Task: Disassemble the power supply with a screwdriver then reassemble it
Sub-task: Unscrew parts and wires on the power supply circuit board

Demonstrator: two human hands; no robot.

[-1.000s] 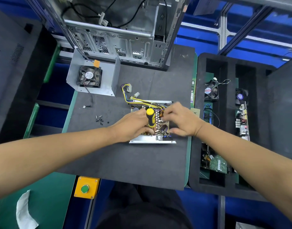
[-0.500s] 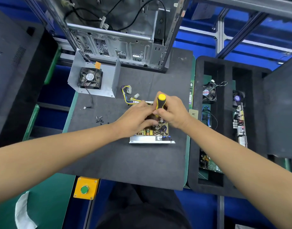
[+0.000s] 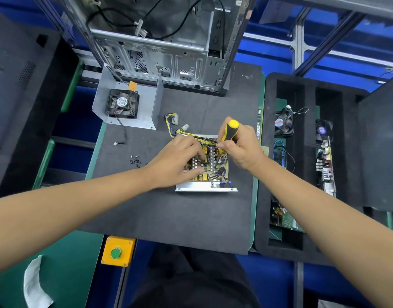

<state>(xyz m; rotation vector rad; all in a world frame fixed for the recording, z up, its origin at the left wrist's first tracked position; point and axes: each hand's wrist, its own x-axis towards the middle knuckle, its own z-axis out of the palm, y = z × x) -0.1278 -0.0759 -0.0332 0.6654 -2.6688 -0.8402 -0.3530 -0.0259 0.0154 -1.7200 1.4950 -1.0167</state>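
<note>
L hand (image 3: 178, 162): palm down, fingers spread and lightly bent. R hand (image 3: 240, 147): fingers curled in a grip, wrist raised. Both forearms extended fwd, converging.

Operator: both forearms bare, no sleeves, gloves or wristwear visible. Dark black fabric trousers (image 3: 191, 278) cover the lap.

Screwdriver (image 3: 229, 132) tip hidden among board parts; left hand (image 3: 180, 161) covers power supply (image 3: 210, 172) left half; computer case (image 3: 160, 41) top cropped.
</note>
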